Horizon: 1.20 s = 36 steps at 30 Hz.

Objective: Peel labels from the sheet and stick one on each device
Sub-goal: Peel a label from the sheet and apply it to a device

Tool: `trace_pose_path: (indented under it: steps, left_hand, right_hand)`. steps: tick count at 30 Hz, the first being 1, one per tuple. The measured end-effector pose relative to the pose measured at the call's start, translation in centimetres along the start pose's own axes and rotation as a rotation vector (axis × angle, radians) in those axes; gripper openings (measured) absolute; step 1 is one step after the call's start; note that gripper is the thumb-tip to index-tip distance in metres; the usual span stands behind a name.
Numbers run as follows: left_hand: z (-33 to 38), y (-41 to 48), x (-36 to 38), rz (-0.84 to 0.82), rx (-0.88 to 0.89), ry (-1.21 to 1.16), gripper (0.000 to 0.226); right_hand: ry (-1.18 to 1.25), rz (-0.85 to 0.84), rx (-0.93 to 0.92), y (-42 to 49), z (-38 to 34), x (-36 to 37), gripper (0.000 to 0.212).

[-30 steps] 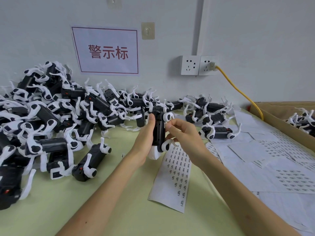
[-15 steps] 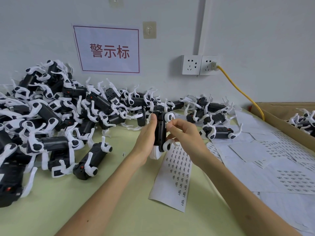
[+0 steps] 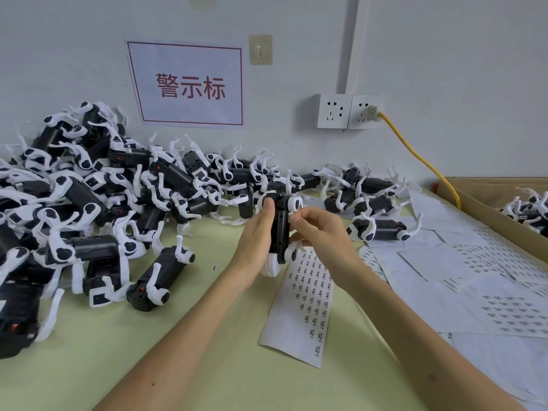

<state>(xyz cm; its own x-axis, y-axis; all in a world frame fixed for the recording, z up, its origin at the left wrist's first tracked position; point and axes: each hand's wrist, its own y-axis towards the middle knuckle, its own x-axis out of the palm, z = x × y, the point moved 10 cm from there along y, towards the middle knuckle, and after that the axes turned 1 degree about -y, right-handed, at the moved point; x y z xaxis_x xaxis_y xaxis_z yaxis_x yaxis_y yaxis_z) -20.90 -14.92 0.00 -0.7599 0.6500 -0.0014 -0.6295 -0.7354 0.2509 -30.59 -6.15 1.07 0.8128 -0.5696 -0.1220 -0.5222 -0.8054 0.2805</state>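
Left hand point(image 3: 256, 244) sits just right of the pile of devices point(image 3: 89, 209), clamped on one black device point(image 3: 278, 232) with white clips: thumb up its left side, fingers wrapped behind, body held upright just above the green surface point(image 3: 118, 351). Right hand point(image 3: 321, 232) is against the device's upper right edge, fingers curled, thumb and forefinger tips point(image 3: 296, 216) pinched together on it. There's a small white bit at the tips, too small to tell if it's a label. The label sheet point(image 3: 305, 310) lies flat on the surface under and in front of the hands, with rows of small printed labels on it. Right of that is a spread of overlapping sheets point(image 3: 462, 262), then a cardboard box point(image 3: 498, 215) at the far right edge with more devices inside. A yellow cable point(image 3: 421, 161) runs from the wall socket point(image 3: 350, 111) down behind the box.
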Motion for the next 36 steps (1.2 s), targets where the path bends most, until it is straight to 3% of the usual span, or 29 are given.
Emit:
trace_pose_path:
  steps: [13,17,29,33,36]
  left_hand:
    - [-0.4,0.2,-0.1,-0.014,0.003,0.03,0.076]
    - [-0.4,0.2,-0.1,-0.028,-0.009,0.02,0.074]
    - [-1.2,-0.8,1.9,-0.18,-0.217,-0.283,0.07]
    - [-1.2,-0.9,2.9,-0.237,-0.265,-0.495,0.071]
    - [-1.0,-1.0,3.3,-0.309,-0.255,-0.458,0.077]
  right_hand:
    - [0.173,0.077,0.095,-0.2,0.7,-1.1,0.015]
    - [0.161,0.102,0.099,-0.1,0.8,-1.4,0.024]
    - [0.278,-0.016,0.196,-0.5,0.9,0.5,0.021]
    - [0.383,-0.108,0.13,-0.7,-0.2,1.2,0.019]
    - [0.358,-0.117,0.075,-0.8,-0.7,1.5,0.024]
